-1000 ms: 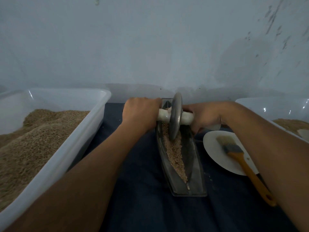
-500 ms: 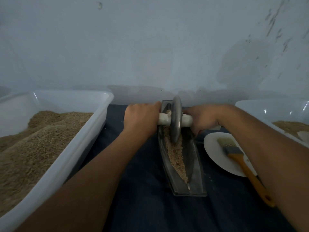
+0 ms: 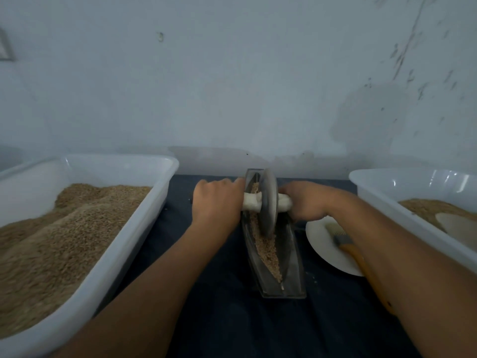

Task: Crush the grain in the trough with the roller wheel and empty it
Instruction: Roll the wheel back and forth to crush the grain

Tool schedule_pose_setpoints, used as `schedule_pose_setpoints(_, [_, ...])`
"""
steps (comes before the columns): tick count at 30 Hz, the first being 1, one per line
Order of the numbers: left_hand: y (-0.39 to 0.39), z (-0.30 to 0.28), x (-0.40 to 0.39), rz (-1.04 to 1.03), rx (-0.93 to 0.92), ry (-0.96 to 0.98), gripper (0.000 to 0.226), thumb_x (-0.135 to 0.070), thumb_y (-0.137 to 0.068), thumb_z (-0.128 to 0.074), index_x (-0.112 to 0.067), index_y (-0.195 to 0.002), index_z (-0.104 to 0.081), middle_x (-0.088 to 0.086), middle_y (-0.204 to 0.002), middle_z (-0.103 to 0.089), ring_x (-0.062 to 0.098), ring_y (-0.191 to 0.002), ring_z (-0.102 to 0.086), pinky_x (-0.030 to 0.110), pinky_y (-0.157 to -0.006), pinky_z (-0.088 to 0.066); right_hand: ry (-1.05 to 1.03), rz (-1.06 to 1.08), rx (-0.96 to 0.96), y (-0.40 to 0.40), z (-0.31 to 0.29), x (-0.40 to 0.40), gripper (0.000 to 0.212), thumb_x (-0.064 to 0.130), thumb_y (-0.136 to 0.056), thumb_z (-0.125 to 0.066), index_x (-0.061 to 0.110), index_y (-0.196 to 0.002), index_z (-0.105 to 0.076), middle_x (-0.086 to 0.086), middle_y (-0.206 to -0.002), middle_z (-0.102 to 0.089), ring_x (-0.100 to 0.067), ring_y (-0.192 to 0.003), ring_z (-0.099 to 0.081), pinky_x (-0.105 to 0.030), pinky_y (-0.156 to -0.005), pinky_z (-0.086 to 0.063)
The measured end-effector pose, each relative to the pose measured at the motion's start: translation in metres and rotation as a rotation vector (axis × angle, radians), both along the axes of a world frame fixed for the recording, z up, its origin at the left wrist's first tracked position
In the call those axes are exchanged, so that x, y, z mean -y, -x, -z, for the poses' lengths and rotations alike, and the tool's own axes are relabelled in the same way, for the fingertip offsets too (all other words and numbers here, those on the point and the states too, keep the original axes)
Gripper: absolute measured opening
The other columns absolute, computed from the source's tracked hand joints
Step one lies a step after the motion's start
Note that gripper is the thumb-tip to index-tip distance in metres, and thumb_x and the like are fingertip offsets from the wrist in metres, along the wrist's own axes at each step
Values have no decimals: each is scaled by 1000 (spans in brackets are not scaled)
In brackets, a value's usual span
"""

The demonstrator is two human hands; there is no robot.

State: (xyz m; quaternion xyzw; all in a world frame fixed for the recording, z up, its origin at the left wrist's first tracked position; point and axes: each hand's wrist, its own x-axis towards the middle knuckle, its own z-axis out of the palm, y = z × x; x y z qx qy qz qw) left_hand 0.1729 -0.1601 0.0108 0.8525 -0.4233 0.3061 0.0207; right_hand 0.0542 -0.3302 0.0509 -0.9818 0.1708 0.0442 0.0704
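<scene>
While the one roller wheel [image 3: 268,202] stands upright in the single trough [image 3: 291,257] near its far end, two hands work it: the left hand [image 3: 218,202] has its fingers curled round the pale axle on one side, the right hand [image 3: 305,202] grips the other. Grain [image 3: 265,250] lies along the trough's groove at mid-tabletop [image 3: 227,319]. Two white tubs flank it, left tub [image 3: 108,259] and right tub [image 3: 382,187], both holding grain. One plate [image 3: 322,244] carries one brush [image 3: 346,242].
</scene>
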Motion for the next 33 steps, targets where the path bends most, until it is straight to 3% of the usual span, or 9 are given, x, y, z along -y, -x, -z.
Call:
schedule_pose_setpoints(3, [4,0,-4,-4,-18,-9,30,-25,-80,-67,-24,-95,-41,-1,-86,-58,21,-68,-55,36,-65,-39,56,7,-8,4,0,-5,38,15,-78,-68,44,-96,-53,12,-92,-63,-17,-88,-62,-40,-79,-56])
schedule_pose_setpoints(9, [13,2,-11,-4,-29,-1,31,-25,-80,-68,-24,-100,-44,-1,-88,-58,20,-72,-57,35,-64,-33,119,15,20,12,7,-10,60,21,-80,-68,52,-127,-47,16,-96,-55,-17,-90,-59,-38,-75,-54])
schedule_pose_setpoints(12, [18,2,-15,-6,-44,0,30,-24,-80,-67,-23,-100,-44,-1,-89,-58,21,-74,-58,35,-65,-35,142,19,57,17,10,-12,59,23,-80,-64,55,-126,-45,15,-97,-58,-16,-84,-55,-34,-64,-46])
schedule_pose_setpoints(15, [22,0,-18,-6,-46,9,26,-23,-82,-64,-23,-98,-44,-1,-89,-58,21,-74,-59,35,-67,-39,164,29,84,21,12,-16,55,24,-80,-62,54,-124,-46,12,-101,-63,-17,-82,-55,-34,-64,-45])
schedule_pose_setpoints(21, [30,0,-25,-6,-41,22,24,-21,-83,-63,-24,-97,-44,-2,-89,-58,20,-75,-59,34,-65,-32,203,36,120,30,16,-23,49,34,-79,-61,54,-119,-43,12,-103,-66,-20,-85,-60,-34,-62,-43])
schedule_pose_setpoints(26, [37,-4,-27,-14,-59,20,27,-23,-81,-66,-25,-98,-44,-3,-89,-58,19,-75,-58,34,-66,-34,227,67,169,38,18,-29,46,37,-80,-60,54,-119,-44,10,-99,-66,-17,-74,-49,-30,-56,-32])
schedule_pose_setpoints(30, [44,-6,-32,-12,-54,18,27,-19,-80,-65,-24,-95,-43,-2,-89,-57,19,-76,-57,34,-66,-31,210,83,206,47,21,-36,49,36,-79,-59,54,-121,-42,12,-88,-60,-18,-78,-55,-30,-56,-32])
schedule_pose_setpoints(33, [51,-9,-34,-2,-32,-3,26,-16,-80,-64,-23,-96,-45,0,-89,-56,21,-77,-57,35,-67,-31,201,93,265,59,29,-38,54,40,-79,-62,57,-121,-33,10,-96,-67,-20,-87,-63,-32,-60,-38])
